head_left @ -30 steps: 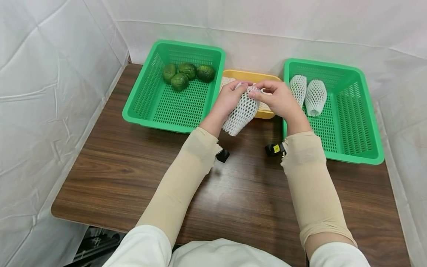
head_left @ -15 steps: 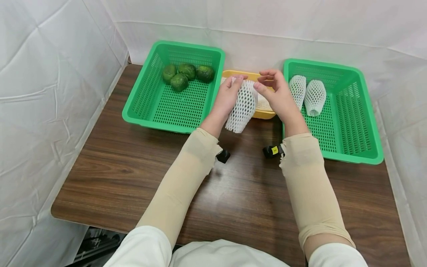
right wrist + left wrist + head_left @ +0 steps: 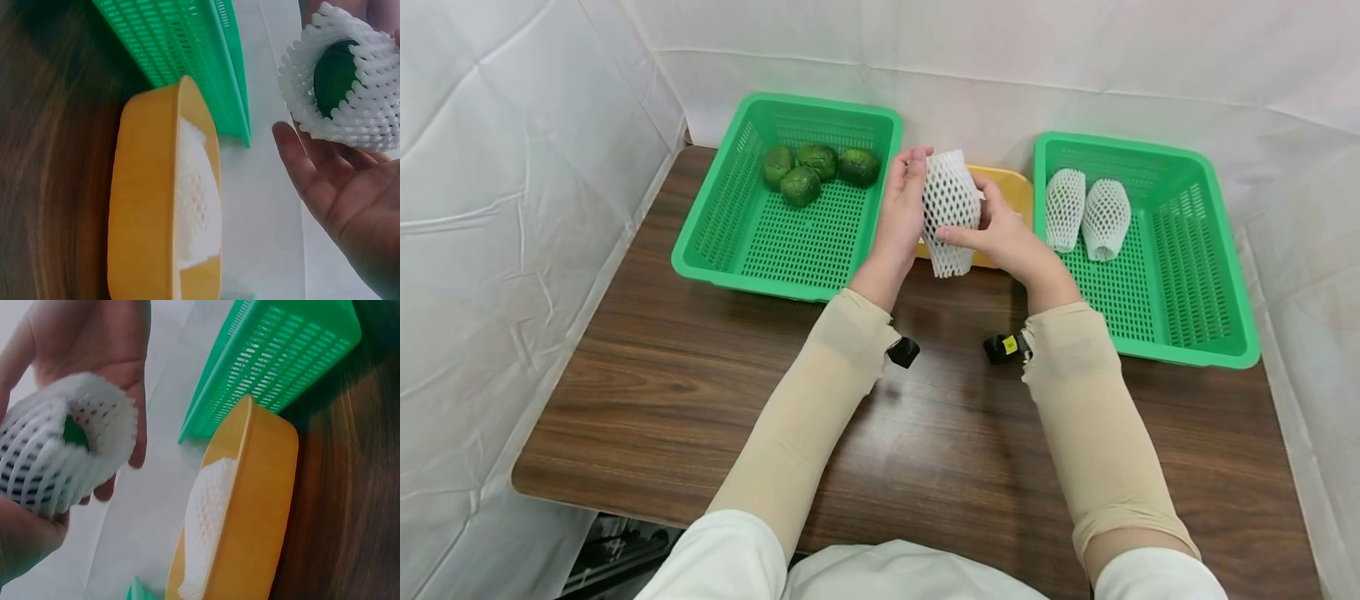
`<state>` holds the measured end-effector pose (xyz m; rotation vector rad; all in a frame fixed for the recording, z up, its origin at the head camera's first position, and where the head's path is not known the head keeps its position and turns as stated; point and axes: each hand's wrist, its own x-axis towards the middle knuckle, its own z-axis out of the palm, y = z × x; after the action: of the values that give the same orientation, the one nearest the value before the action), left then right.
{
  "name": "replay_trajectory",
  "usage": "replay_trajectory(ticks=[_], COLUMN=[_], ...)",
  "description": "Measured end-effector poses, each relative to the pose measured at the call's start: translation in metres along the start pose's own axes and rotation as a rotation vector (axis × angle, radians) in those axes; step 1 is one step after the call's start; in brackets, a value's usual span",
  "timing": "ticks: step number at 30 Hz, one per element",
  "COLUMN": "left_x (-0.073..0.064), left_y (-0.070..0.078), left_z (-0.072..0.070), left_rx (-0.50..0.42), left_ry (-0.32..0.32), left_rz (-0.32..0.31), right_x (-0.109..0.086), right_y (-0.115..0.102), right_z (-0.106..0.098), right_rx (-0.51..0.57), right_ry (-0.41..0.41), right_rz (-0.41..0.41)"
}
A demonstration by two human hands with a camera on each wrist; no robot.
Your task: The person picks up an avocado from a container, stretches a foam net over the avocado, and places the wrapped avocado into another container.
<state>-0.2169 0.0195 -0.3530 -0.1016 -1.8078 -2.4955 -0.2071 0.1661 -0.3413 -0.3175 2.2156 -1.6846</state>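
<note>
Between both hands, above the yellow bin [image 3: 1021,190], is a dark green fruit [image 3: 336,78] inside a white foam net sleeve [image 3: 952,196]. My left hand [image 3: 898,208] grips the sleeve's left side, thumb upward. From the right, my right hand [image 3: 1009,240] holds it with the thumb across the front and the fingers behind. Through the sleeve's open end the green skin shows in both wrist views. More white foam nets [image 3: 199,194] lie in the yellow bin, largely hidden by the hands in the head view.
Several dark green avocados [image 3: 801,187] sit in the left green basket [image 3: 775,287]. In the right green basket [image 3: 1195,360] lie two sleeved pieces [image 3: 1106,218]. White sheeting stands behind and beside the brown wooden table [image 3: 700,400].
The sleeved fruit has risen and turned more upright. My right hand has gone from the sleeve's upper edge to its right side; the left hand has moved up with it.
</note>
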Motion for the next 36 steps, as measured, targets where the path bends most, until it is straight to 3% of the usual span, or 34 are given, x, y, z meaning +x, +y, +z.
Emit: replay_trajectory(ticks=[5, 9, 12, 16, 20, 22, 25, 29, 36], left_x=[0.001, 0.002, 0.001, 0.000, 0.000, 0.001, 0.001, 0.003, 0.005], left_y=[0.005, 0.010, 0.014, 0.014, 0.003, -0.004, -0.015, -0.027, -0.040], left_z=[-0.005, -0.016, -0.027, -0.040, -0.048, -0.051, -0.055, -0.061, -0.065], left_rx=[0.056, 0.104, 0.214, 0.419, 0.571, 0.638, 0.705, 0.762, 0.814], left_ry=[-0.072, -0.086, -0.097, -0.095, -0.093, -0.096, -0.102, -0.116, -0.156], left_rz=[0.014, -0.002, -0.009, -0.045, -0.134, -0.178, -0.240, -0.290, -0.332], right_x=[-0.005, -0.008, -0.008, -0.009, -0.012, -0.017, -0.026, -0.034, -0.035], right_y=[-0.004, -0.011, -0.014, -0.010, 0.003, 0.010, 0.023, 0.043, 0.074], right_z=[-0.019, -0.047, -0.072, -0.109, -0.148, -0.165, -0.181, -0.193, -0.199], right_rx=[-0.050, -0.062, -0.023, 0.130, 0.264, 0.263, 0.213, 0.030, -0.360], right_ry=[0.077, 0.133, 0.177, 0.264, 0.396, 0.476, 0.598, 0.695, 0.771], right_rz=[0.035, 0.092, 0.133, 0.180, 0.235, 0.296, 0.398, 0.531, 0.571])
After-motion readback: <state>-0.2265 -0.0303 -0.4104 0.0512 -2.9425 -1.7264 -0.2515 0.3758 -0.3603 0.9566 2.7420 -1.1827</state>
